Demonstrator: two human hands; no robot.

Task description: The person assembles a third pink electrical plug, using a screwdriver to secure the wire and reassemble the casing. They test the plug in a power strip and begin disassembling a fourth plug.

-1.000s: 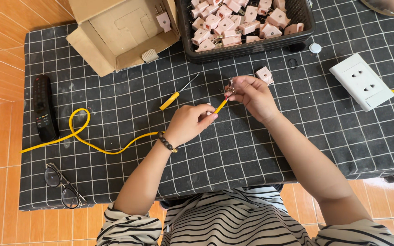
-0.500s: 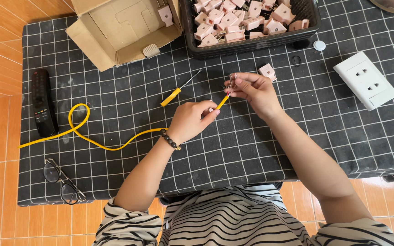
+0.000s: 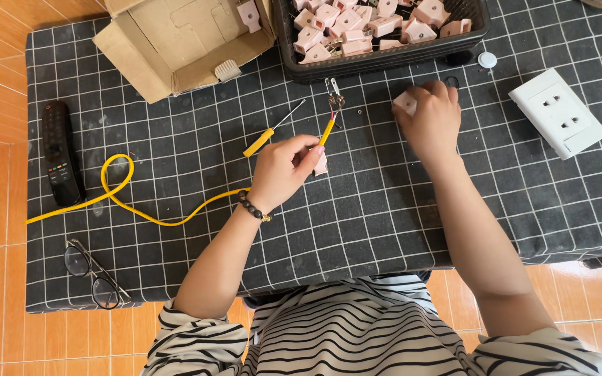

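On the table, left hand (image 3: 281,173) pinches the yellow cable (image 3: 325,132); right hand (image 3: 430,118), fingers curled, covers a pink piece (image 3: 405,103).

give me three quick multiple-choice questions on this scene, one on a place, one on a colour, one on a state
1. Where do the eyeglasses lie?
A. in the basket
B. near the cloth's front left corner
C. on the white socket

2. What colour is the cable?
A. yellow
B. blue
C. green

3. What is the right hand doing?
A. resting flat and empty
B. holding the screwdriver
C. closing on a small pink part

Answers: B, the glasses sit below the remote; A, the looped cable is yellow; C, the fingers curl over the part on the cloth.
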